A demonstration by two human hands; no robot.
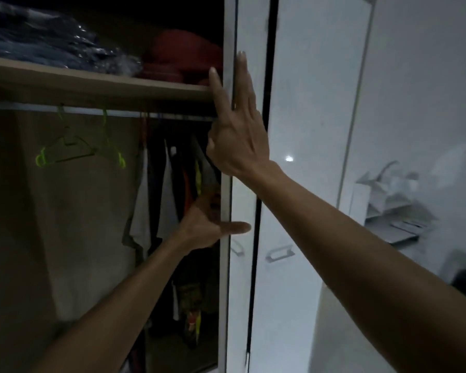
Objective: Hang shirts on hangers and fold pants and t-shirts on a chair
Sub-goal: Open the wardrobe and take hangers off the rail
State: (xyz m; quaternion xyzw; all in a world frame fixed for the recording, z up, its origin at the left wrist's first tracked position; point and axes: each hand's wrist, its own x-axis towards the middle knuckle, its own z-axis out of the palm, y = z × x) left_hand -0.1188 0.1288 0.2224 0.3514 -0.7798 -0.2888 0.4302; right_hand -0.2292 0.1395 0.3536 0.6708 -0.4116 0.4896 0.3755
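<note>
Both hands at white wardrobe door (240, 265) edge: right hand (237, 135) flat above, left hand (210, 224) gripping below; green hangers (78, 146) on rail (24, 106).

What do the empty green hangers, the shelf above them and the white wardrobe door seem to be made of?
Green hangers: probably plastic, since they are thin and bright neon. Shelf: looks like matte beige laminated board, with a flat plain edge and no visible grain. White wardrobe door: a glossy panel, perhaps lacquer or laminate; it mirrors a light spot.
</note>
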